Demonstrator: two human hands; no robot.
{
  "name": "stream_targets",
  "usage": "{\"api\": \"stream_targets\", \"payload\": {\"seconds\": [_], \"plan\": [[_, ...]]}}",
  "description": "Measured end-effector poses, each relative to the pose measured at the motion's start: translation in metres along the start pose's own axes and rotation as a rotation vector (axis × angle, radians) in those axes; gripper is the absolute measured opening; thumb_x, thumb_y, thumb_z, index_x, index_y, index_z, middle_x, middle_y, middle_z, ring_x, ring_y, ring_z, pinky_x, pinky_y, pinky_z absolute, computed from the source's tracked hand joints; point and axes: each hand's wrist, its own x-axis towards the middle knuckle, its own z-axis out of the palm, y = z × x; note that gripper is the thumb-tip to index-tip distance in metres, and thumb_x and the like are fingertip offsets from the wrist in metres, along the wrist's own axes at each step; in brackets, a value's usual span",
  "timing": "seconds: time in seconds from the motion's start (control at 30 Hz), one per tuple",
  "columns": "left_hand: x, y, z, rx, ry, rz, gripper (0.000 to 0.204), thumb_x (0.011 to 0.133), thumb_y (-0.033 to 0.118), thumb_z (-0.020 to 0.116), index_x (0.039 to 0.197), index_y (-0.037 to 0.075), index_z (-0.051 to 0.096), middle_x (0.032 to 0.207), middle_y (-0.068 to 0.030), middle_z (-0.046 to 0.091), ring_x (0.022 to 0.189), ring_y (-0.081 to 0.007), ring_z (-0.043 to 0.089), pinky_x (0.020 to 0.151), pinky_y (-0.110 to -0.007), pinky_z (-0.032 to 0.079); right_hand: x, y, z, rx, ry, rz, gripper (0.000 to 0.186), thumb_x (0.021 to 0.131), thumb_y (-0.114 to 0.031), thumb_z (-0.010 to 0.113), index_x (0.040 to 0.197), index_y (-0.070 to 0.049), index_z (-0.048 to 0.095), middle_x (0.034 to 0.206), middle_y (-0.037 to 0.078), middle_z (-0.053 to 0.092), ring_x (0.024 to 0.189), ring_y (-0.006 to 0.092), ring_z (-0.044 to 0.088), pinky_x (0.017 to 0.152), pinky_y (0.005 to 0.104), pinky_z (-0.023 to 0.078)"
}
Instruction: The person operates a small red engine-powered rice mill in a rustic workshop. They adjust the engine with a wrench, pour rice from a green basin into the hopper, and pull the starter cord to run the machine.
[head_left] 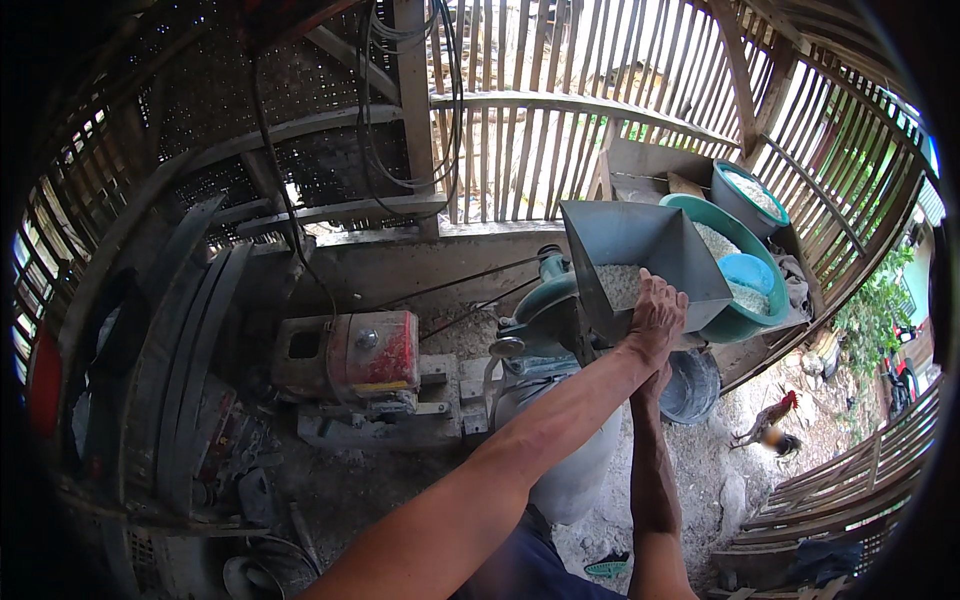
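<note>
A grey metal hopper sits on top of a teal and grey mill and holds white grain. My left hand lies palm down on the hopper's near rim, its fingers spread over the grain and holding nothing. My right forearm rises from the lower edge. My right hand is just under the hopper, mostly hidden behind my left wrist, and its grip cannot be made out.
A teal basin with grain and a blue bowl stands right of the hopper, with a grey tub of grain behind it. A dark bucket sits below. A red engine stands to the left. A rooster walks outside.
</note>
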Motion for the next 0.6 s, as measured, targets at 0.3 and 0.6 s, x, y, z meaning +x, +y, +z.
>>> {"api": "stream_targets", "payload": {"seconds": [0.3, 0.6], "plan": [[-0.011, 0.014, -0.007, 0.299, 0.005, 0.038, 0.045, 0.093, 0.027, 0.044, 0.124, -0.004, 0.052, 0.119, -0.0244, 0.053, 0.12, -0.0422, 0.046, 0.109, -0.068, 0.018, -0.027, 0.0, -0.011, 0.104, -0.111, 0.171, 0.042, 0.085, -0.04, 0.06, 0.103, -0.001, 0.062, 0.094, 0.018, 0.068, 0.087, 0.0379, 0.064, 0.074, 0.046, 0.047], [-0.019, 0.018, 0.004, 0.343, 0.14, 0.014, 0.051, 0.091, 0.028, 0.043, 0.132, -0.004, 0.043, 0.121, -0.0219, 0.049, 0.122, -0.0438, 0.043, 0.111, -0.066, 0.019, -0.075, -0.011, -0.062, 0.299, 0.054, 0.404, 0.025, 0.09, -0.016, 0.057, 0.107, 0.001, 0.065, 0.094, 0.021, 0.068, 0.085, 0.0372, 0.067, 0.074, 0.0423, 0.051]]}}
